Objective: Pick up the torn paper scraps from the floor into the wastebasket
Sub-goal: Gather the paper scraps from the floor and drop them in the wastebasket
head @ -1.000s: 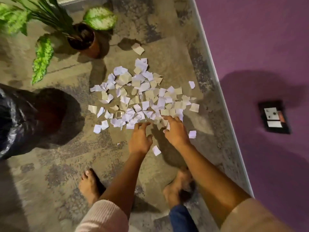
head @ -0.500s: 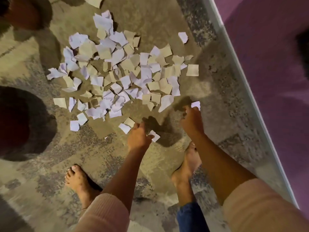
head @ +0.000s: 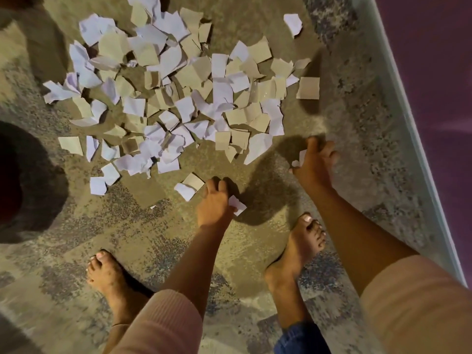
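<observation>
The torn paper scraps [head: 178, 98] lie in a loose heap across the middle of the floor [head: 357, 154], thinning toward its far edge, with a few strays beside the heap. They look very light, thin and floppy. Many lie flat against the floor, so a pinch at a lifted or curled corner should work better than a press from above. Where pieces overlap, sweeping them together and scooping a bunch would likely be quicker. Loosely held pieces could flutter away.

The left hand [head: 215, 203] is near the heap's near edge, its grip curled narrow round a white scrap [head: 238, 205] that sticks out on the thumb side. A pair of loose scraps [head: 190, 185] lies just beside its fingertips. The right hand [head: 315, 162] is nearer the floor's right edge, its grip closed on a second scrap [head: 300, 157].

The floor is hard and mottled in grey and tan, seemingly stone or tile, lit warm with deep shadows. A pale skirting strip [head: 408, 123] runs along its right edge under a purple wall [head: 439, 72]. Two bare feet stand near the hands. A dark round shape [head: 18, 175] at the left edge may be the wastebasket, but it is too dark to tell.
</observation>
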Demonstrator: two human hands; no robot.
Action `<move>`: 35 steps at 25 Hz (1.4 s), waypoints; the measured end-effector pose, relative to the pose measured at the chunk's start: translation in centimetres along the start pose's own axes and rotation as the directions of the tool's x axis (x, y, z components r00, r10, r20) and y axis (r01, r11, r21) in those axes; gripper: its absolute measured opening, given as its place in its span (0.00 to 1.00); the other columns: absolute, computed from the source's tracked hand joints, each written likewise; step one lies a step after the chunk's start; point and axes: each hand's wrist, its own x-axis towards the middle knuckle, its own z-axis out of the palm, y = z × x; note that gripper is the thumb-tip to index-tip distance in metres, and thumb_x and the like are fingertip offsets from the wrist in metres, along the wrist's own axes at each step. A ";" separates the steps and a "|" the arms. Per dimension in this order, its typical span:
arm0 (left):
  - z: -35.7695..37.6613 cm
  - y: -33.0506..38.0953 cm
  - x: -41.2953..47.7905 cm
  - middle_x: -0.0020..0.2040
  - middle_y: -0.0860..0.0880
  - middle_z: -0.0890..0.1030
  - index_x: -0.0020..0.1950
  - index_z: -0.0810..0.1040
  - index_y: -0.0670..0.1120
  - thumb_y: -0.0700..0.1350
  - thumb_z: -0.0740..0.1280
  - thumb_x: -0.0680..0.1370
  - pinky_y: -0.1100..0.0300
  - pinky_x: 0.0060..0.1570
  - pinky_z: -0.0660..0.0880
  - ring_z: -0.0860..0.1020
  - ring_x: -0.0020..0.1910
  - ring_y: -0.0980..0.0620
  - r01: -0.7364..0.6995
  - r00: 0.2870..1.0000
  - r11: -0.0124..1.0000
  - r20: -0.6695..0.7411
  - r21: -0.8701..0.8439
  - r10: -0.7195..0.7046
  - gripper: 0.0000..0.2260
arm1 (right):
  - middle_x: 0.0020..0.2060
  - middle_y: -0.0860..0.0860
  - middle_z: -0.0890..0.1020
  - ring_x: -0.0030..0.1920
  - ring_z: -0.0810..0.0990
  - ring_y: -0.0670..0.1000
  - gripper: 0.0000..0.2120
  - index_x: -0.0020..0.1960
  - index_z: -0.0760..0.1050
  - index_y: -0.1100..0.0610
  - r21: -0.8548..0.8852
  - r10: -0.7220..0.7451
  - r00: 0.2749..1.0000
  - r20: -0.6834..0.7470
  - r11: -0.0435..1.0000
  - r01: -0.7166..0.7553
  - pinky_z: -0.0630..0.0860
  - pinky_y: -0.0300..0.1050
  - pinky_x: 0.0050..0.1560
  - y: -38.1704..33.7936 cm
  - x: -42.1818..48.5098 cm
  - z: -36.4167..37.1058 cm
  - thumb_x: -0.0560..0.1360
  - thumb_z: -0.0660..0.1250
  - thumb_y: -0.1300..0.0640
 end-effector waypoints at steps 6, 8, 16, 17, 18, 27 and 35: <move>1.2 0.6 -0.3 0.60 0.42 0.72 0.65 0.67 0.44 0.41 0.67 0.76 0.47 0.46 0.77 0.76 0.57 0.40 -0.052 0.998 0.999 -0.029 0.016 0.052 0.19 | 0.67 0.63 0.64 0.63 0.66 0.64 0.18 0.59 0.70 0.58 -0.012 -0.221 0.975 0.003 0.975 0.221 0.75 0.53 0.55 0.8 -0.5 0.7 0.72 0.71 0.60; 0.7 0.3 0.0 0.57 0.41 0.74 0.62 0.70 0.42 0.38 0.64 0.76 0.45 0.44 0.77 0.78 0.53 0.38 -0.061 0.998 0.994 -0.034 -0.090 0.058 0.15 | 0.68 0.62 0.64 0.63 0.67 0.64 0.12 0.56 0.73 0.59 -0.035 -0.250 0.968 0.013 0.967 0.251 0.76 0.55 0.57 0.5 -0.9 0.8 0.73 0.69 0.62; -0.8 -3.2 -1.4 0.56 0.47 0.79 0.57 0.78 0.48 0.49 0.65 0.78 0.50 0.56 0.72 0.77 0.55 0.43 0.062 0.967 0.960 -0.223 -0.274 -0.126 0.10 | 0.61 0.63 0.69 0.56 0.73 0.63 0.06 0.50 0.78 0.62 -0.067 -0.318 0.942 0.104 0.943 0.325 0.76 0.53 0.56 -0.8 -1.0 0.2 0.74 0.69 0.62; -0.9 -4.2 -1.7 0.58 0.47 0.77 0.58 0.79 0.49 0.50 0.66 0.77 0.49 0.58 0.70 0.75 0.58 0.44 0.103 0.951 0.962 -0.258 -0.254 -0.170 0.11 | 0.59 0.63 0.71 0.54 0.75 0.62 0.05 0.49 0.78 0.63 -0.031 -0.322 0.941 0.102 0.945 0.327 0.76 0.51 0.53 -1.0 -1.1 0.3 0.74 0.69 0.62; -1.1 -5.1 -1.8 0.60 0.46 0.75 0.59 0.79 0.50 0.50 0.67 0.76 0.49 0.58 0.68 0.72 0.61 0.43 0.147 0.934 0.960 -0.286 -0.237 -0.214 0.13 | 0.56 0.63 0.74 0.51 0.76 0.60 0.04 0.47 0.78 0.63 0.026 -0.314 0.945 0.095 0.949 0.313 0.75 0.48 0.48 -1.1 -1.3 0.4 0.74 0.70 0.63; -4.4 -8.5 -0.4 0.64 0.45 0.71 0.54 0.81 0.45 0.46 0.73 0.73 0.47 0.58 0.74 0.71 0.63 0.42 0.063 0.969 0.951 -0.210 -0.302 -0.130 0.11 | 0.54 0.64 0.79 0.57 0.79 0.63 0.14 0.56 0.75 0.69 0.798 0.159 0.888 0.432 0.390 -0.459 0.79 0.53 0.48 -3.1 -6.1 2.8 0.72 0.70 0.67; -4.0 -9.5 0.1 0.57 0.42 0.79 0.58 0.77 0.45 0.43 0.67 0.76 0.48 0.53 0.74 0.73 0.59 0.40 0.067 0.987 0.974 -0.126 -0.214 -0.096 0.11 | 0.48 0.58 0.79 0.50 0.79 0.57 0.10 0.52 0.76 0.67 0.792 0.022 0.909 0.415 0.483 -0.373 0.82 0.45 0.36 -9.6 -8.4 4.2 0.72 0.71 0.66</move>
